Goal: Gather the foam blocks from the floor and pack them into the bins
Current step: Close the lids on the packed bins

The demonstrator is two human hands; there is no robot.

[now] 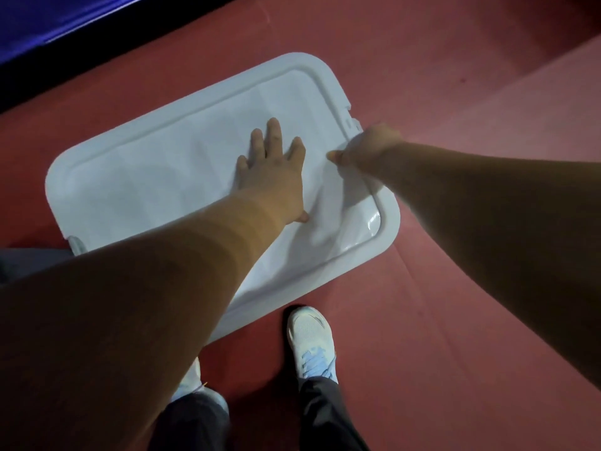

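Here we are over the white rectangular plastic lid [162, 177], rounded at the corners, lying flat and skewed on the red floor [455, 288] just ahead of our feet; whatever sits beneath it is hidden from us. Our left hand [273, 170] is spread wide on the middle of the lid, fingers straight, palm pressing down and holding nothing. Our right hand [367, 148] is at the lid's right-hand rim, just below a small moulded latch [353, 123], thumb laid on top and fingers curled over the edge, gripping it. Nearer us, a white trainer [310, 340] stands just beside the lid's near edge, with a dark trouser leg [325, 415] above it. A dark blue band [48, 24] crosses the far left corner.
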